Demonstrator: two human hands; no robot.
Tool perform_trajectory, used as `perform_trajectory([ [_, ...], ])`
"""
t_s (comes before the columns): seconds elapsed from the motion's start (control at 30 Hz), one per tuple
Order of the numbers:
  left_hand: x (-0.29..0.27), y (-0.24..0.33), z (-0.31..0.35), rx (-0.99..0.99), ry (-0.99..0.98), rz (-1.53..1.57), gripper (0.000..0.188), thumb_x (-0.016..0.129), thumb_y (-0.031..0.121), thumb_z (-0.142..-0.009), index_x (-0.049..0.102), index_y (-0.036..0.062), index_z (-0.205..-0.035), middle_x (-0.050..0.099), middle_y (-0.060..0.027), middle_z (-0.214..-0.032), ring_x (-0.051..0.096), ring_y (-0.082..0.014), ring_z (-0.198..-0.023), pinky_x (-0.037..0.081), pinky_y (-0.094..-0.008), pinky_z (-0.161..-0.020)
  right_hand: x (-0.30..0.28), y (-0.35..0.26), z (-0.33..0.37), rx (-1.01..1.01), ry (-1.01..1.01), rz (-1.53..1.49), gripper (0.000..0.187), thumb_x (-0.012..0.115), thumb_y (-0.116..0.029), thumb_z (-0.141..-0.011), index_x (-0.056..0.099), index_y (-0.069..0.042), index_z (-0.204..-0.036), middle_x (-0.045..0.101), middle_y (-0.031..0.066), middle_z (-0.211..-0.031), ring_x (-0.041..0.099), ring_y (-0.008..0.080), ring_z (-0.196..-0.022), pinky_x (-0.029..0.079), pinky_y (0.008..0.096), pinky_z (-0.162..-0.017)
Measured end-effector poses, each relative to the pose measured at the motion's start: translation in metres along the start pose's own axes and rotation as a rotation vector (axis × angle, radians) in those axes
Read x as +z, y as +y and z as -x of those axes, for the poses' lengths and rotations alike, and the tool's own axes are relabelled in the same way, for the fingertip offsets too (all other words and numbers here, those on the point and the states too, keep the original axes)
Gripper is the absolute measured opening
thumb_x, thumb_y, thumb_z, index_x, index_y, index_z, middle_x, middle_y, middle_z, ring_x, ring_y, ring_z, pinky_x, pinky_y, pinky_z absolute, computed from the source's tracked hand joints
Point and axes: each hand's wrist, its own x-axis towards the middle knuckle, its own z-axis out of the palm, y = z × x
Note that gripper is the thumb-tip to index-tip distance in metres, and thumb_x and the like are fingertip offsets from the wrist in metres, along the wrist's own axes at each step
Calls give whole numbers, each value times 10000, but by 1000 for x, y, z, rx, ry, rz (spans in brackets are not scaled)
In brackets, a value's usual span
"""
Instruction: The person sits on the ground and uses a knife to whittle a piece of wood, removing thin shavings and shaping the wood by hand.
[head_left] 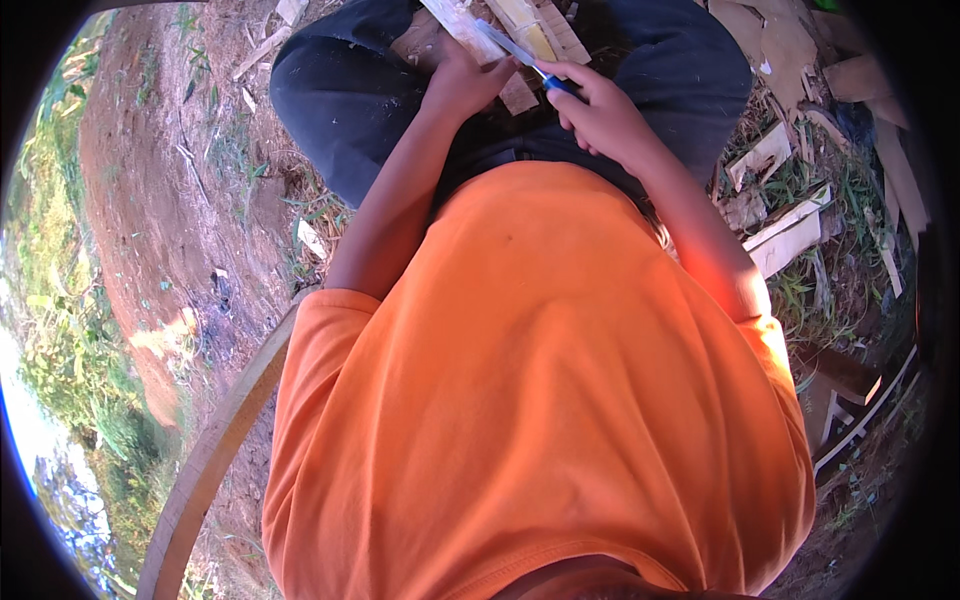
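Note:
My right hand (600, 112) is closed round the blue handle of a tool with a long, narrow metal blade (508, 44). The blade slants up and left, across pale wood between my knees. Close beside it, my left hand (466, 88) grips the lower end of a pale strip of wood (466, 24), its thumb reaching toward the blade. Some of the left fingers are hidden behind the wood and the hand. A second, yellowish piece of wood (528, 28) lies just right of the blade. The upper ends of both pieces run out of view.
My crossed legs in dark trousers (335, 95) flank the work. Broken boards (790, 235) and flat scraps (765, 155) litter the grass at right. A long wooden beam (215, 455) curves along the left side, beside bare earth. A cut timber end (850, 375) juts out at lower right.

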Motion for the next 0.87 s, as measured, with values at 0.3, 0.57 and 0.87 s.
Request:
perform_trajectory([
  [0.3, -2, 9, 3, -58, -47, 21, 1115, 840, 456, -829, 99, -171, -1378, 702, -275, -901, 735, -340, -671, 590, -400, -616, 13, 19, 15, -211, 100, 257, 445, 540, -198, -1052, 535, -180, -1496, 682, 103, -1013, 669, 187, -875, 528, 320, -832],
  [0.57, 1, -4, -5, 31, -30, -35, 1098, 842, 430, -827, 101, -167, -1374, 702, -280, -957, 731, -323, -655, 582, -382, -573, 31, 10, 11, -261, 198, 250, 407, 569, -205, -1024, 569, -148, -1428, 720, 223, -1066, 712, 350, -962, 537, 408, -868],
  [0.87, -10, -2, -5, -35, -128, 50, 962, 770, 349, -888, 125, -176, -1372, 722, -261, -918, 727, -314, -613, 597, -373, -558, 42, 8, -42, -375, 220, 234, 434, 594, -242, -1016, 571, -115, -1430, 704, 211, -1210, 698, 348, -1102, 534, 396, -953],
])
